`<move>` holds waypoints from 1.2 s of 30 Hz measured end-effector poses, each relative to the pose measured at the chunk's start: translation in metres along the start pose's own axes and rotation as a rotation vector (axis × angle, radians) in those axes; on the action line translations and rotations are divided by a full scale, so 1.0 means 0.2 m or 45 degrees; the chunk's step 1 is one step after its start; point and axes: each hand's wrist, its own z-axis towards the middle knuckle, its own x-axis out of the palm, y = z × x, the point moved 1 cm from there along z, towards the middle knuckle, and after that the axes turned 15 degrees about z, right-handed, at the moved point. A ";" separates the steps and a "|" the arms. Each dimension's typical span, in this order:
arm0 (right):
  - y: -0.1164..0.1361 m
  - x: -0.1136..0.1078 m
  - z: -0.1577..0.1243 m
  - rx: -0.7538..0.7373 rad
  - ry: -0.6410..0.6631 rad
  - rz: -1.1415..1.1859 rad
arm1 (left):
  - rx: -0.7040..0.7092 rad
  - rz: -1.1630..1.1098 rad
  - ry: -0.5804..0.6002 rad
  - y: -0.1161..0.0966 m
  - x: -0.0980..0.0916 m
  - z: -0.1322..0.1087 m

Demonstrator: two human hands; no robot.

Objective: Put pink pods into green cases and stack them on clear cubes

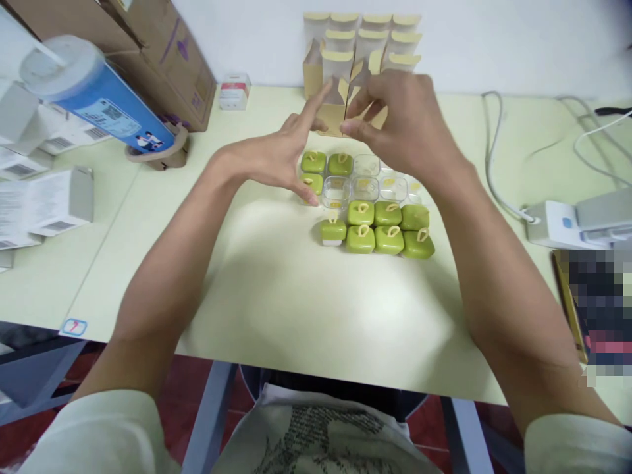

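Observation:
My left hand is spread open beside small upright cardboard boxes with raised flaps, its fingertips at the front left box. Its thumb hangs by a glossy green lidded case. My right hand pinches thumb and finger at the front edge of these boxes; its other fingers curl above the flaps. Below the hands lie clear plastic cases in rows. Nearer to me, several green cases with pale yellow loops stand close together. One green case with a white base sits at their left.
At left are a blue cup in a holder, a large carton and white boxes. A small white-and-red box stands near the wall. At right are a white cable, a power strip and a pixelated dark object.

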 end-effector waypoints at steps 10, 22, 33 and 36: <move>0.32 0.25 -0.26 -0.169 0.780 -0.461 | -0.083 -0.160 0.034 0.05 0.00 -0.01; 0.33 -0.02 -0.19 -0.052 0.689 -0.322 | -0.013 0.096 0.159 0.05 -0.01 -0.02; 0.08 0.09 -0.12 -0.009 0.498 -0.276 | -0.034 0.123 0.153 0.07 0.02 0.00; 0.09 0.10 -0.11 0.005 0.493 -0.347 | -0.046 0.135 0.107 0.03 0.04 0.01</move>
